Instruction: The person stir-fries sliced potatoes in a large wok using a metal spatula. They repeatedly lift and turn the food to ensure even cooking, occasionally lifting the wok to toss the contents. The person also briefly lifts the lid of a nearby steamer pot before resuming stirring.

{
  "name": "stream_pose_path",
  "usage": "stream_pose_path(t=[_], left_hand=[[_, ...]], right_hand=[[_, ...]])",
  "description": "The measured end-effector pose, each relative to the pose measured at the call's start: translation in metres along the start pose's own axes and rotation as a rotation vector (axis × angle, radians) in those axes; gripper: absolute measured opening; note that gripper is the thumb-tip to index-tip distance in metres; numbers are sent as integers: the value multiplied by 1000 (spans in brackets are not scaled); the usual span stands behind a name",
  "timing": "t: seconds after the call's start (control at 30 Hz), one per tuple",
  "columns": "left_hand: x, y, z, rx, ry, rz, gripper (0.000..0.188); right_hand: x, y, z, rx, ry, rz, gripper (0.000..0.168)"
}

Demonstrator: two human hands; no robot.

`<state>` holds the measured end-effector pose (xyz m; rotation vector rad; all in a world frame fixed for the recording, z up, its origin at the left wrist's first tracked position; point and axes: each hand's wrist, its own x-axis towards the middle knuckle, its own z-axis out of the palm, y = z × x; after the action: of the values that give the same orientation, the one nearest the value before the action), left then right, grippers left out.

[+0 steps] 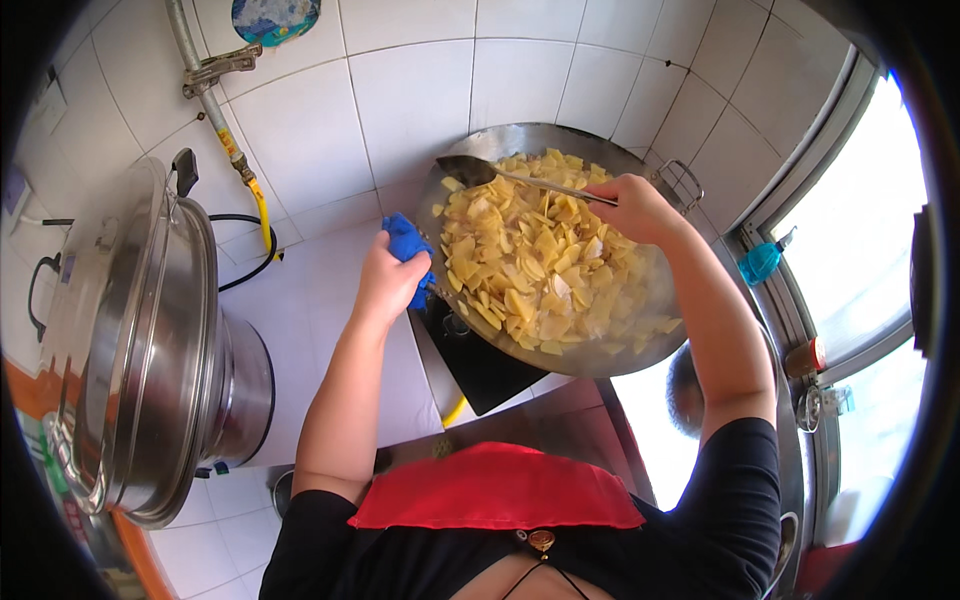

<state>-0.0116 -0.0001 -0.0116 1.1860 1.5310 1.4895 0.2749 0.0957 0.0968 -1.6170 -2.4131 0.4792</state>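
A large metal wok [592, 367] full of sliced potatoes [525, 255] sits over a black gas cooktop [491, 375], with steam at its lower right. My left hand [394, 274] grips a folded blue cloth [405, 241] at the wok's left rim; the cloth hides what lies beneath it. In my right hand [634, 208] is the handle of a metal ladle [469, 171], held over the potatoes. The ladle's dark bowl points left, near the wok's back left rim. A wire loop handle [686, 184] shows on the wok's right side.
A big lidded steel pot [180, 360] stands at the left on the white counter [322, 300]. Behind it, a yellow gas hose [260, 210] runs down the tiled wall. A turquoise bottle [760, 262] and a brown jar [805, 358] are by the window at the right.
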Motion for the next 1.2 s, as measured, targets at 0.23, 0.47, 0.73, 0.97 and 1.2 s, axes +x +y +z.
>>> stream_pose_path(t=[0.23,0.47,0.73,0.97,1.2], left_hand=[[0,-1,0,-9,-6,-6,26],[-5,7,-3,-38,-24,1,17],[-2,10,-2,124,-23,32,19],[-4,2,-4,166,70,39,21],[3,-1,-3,200,26,51,18]], right_hand=[[-54,15,-13,-60,-182,-192,32],[-135,8,-50,-247,-252,-262,27],[-221,-6,-142,-631,-34,-94,20],[-202,1,-158,-895,-186,119,17],[-92,35,-53,-1000,-272,93,17]])
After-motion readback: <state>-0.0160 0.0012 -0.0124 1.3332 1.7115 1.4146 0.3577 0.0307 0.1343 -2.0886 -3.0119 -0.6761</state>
